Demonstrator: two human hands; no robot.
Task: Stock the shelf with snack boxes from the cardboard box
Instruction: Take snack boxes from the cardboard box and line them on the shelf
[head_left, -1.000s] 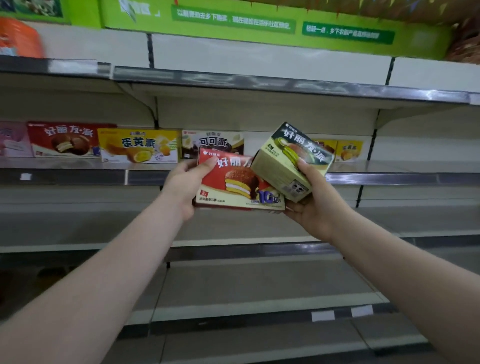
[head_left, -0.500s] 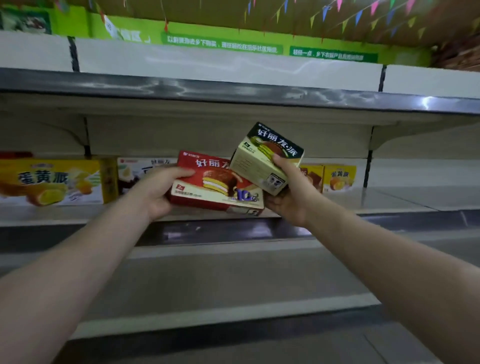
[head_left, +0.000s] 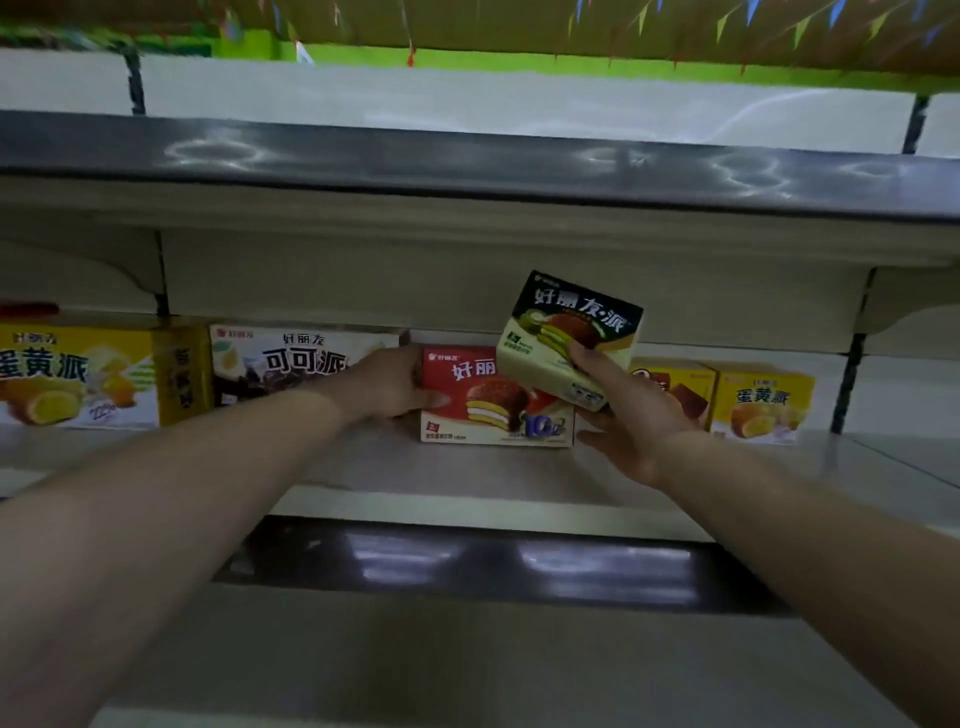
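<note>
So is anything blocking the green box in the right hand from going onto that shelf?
Partly. The red box, held by the left hand, sits on the shelf directly under the green box that the right hand holds. The brown box fills the spot to its right. Bare shelf remains in front.

Dim, soft-focus view from my head camera, with pale glare patches on the dark glossy shelf edge above (head_left: 467, 161), motion-blurred green signage at top, and wide-angle bending toward the edges.
</note>
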